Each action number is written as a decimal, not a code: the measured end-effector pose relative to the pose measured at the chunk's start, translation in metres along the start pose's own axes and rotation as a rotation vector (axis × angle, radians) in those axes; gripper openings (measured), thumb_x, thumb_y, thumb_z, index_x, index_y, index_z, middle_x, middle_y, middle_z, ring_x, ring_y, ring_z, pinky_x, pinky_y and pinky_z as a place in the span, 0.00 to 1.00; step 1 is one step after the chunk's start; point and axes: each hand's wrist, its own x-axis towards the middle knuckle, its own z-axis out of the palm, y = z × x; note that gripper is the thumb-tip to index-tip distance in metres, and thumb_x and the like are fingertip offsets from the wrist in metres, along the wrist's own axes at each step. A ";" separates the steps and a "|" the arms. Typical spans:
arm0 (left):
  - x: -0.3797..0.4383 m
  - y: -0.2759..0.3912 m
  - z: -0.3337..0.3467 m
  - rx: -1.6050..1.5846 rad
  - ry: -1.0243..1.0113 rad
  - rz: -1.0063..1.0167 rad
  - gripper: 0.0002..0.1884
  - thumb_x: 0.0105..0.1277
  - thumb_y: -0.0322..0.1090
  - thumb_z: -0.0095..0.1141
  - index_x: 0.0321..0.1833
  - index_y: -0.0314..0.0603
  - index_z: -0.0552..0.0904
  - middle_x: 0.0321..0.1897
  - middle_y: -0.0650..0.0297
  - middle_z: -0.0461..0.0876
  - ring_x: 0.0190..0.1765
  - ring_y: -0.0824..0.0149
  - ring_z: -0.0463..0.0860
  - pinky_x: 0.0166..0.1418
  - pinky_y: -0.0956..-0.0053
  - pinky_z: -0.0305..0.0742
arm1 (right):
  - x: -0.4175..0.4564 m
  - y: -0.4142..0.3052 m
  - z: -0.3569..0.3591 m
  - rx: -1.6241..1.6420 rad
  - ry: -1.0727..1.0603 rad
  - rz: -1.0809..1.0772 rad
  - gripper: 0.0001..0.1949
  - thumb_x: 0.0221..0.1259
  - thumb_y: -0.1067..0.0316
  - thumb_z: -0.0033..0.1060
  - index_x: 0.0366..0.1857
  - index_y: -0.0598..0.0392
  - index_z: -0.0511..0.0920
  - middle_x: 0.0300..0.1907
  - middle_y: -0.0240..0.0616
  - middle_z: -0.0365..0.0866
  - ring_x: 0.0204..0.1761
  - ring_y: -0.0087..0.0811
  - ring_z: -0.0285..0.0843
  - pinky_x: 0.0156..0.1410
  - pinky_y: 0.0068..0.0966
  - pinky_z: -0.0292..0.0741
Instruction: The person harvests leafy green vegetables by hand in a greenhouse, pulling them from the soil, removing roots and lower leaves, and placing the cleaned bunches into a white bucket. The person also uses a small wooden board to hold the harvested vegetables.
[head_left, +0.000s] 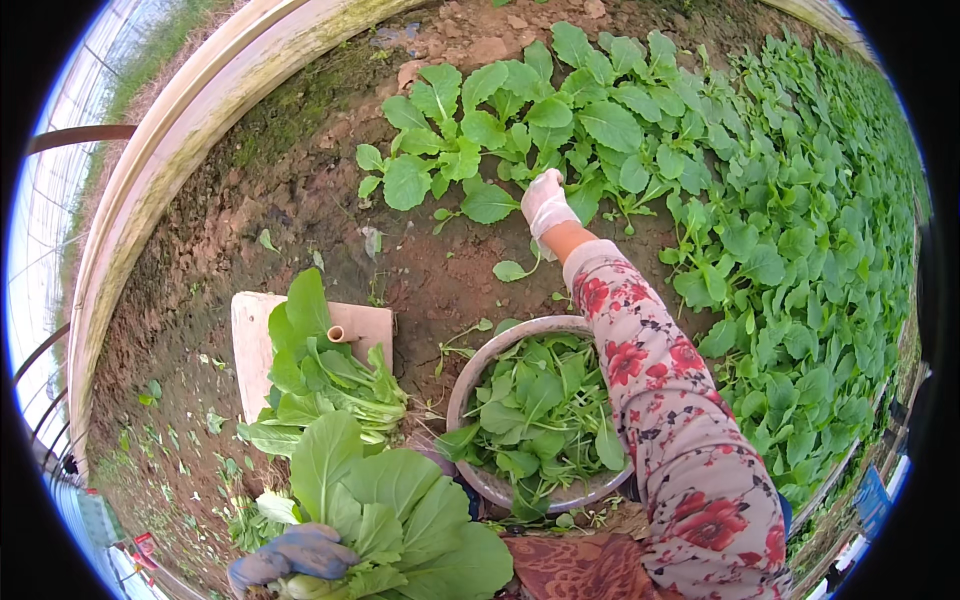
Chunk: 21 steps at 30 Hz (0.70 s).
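Observation:
My left hand (296, 559), in a soiled blue-grey glove, grips a bunch of large leafy greens (405, 517) by the stems at the bottom. Reaching up to the edge of the growing greens (555, 124), my right hand (546, 201) wears a thin whitish glove. Its fingers are curled at the plants' base; whether they hold a stem is hidden. A round basin (480, 360) with small picked leaves (540, 412) stands below my right forearm. Left of it, more cut greens (330, 390) lie against a pale board (251, 330) with a short tube (341, 334).
Dense leafy plants (795, 247) fill the right side. Bare brown soil (225, 247) with scattered leaves lies at the left, bounded by a pale curved edging (161, 142). A patterned reddish cloth (577, 566) is at the bottom, near the basin.

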 end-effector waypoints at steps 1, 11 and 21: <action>0.000 -0.001 0.000 -0.004 -0.002 -0.002 0.39 0.56 0.46 0.72 0.65 0.39 0.65 0.40 0.57 0.79 0.44 0.59 0.79 0.59 0.54 0.71 | -0.005 0.005 0.005 -0.007 0.043 -0.036 0.14 0.67 0.59 0.54 0.49 0.46 0.87 0.46 0.34 0.88 0.51 0.39 0.83 0.53 0.50 0.68; -0.020 0.010 0.003 -0.004 -0.020 0.051 0.40 0.55 0.44 0.73 0.66 0.39 0.64 0.38 0.58 0.79 0.41 0.59 0.80 0.57 0.54 0.72 | -0.051 0.013 -0.017 0.214 -0.089 -0.100 0.17 0.62 0.56 0.60 0.50 0.48 0.87 0.49 0.46 0.88 0.51 0.44 0.85 0.64 0.66 0.63; -0.047 0.016 0.032 -0.242 0.012 0.181 0.27 0.59 0.38 0.74 0.54 0.40 0.70 0.30 0.57 0.82 0.34 0.59 0.83 0.48 0.59 0.80 | -0.180 0.071 -0.010 2.038 0.010 -0.078 0.14 0.52 0.59 0.79 0.40 0.53 0.89 0.33 0.30 0.88 0.36 0.23 0.82 0.45 0.25 0.75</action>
